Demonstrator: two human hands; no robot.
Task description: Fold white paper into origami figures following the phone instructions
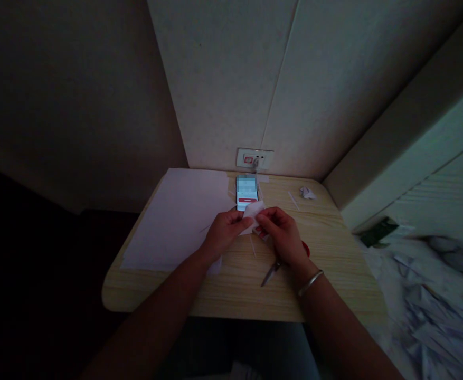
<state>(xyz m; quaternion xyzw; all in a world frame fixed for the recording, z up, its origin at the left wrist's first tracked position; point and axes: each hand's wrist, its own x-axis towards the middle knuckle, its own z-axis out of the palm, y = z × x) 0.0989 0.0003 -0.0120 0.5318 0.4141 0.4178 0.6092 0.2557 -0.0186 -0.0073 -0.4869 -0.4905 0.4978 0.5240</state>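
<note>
Dimly, a pale wall (223, 95) is rising behind the wood-grain worktop (334, 264), whose rounded corners are facing the person. Large white sheets (183, 211) are covering its left part, their long sides running away toward the wall. The left hand (227, 229) is pinching the left side of a small white paper between thumb and fingers, while the right hand (282, 235) is pinching its right edge, a metal bracelet (310, 283) circling that wrist. Partly under the right hand, scissors (270, 275) with a red handle are lying aslant, their blades pointing toward the person and to the left. Just beyond the hands, a lit phone (247, 188) is showing a blurred upper screen and a red bar; its writing is staying too small to read. A socket plate (268, 158) is sitting low on the wall. The small white paper (254, 209) is resting between both hands above the worktop, its long axis slanting from near left to far right, its upper end pointing toward the wall. Crumpled paper (306, 193) is lying farther right, near a thin strip (293, 200).
</note>
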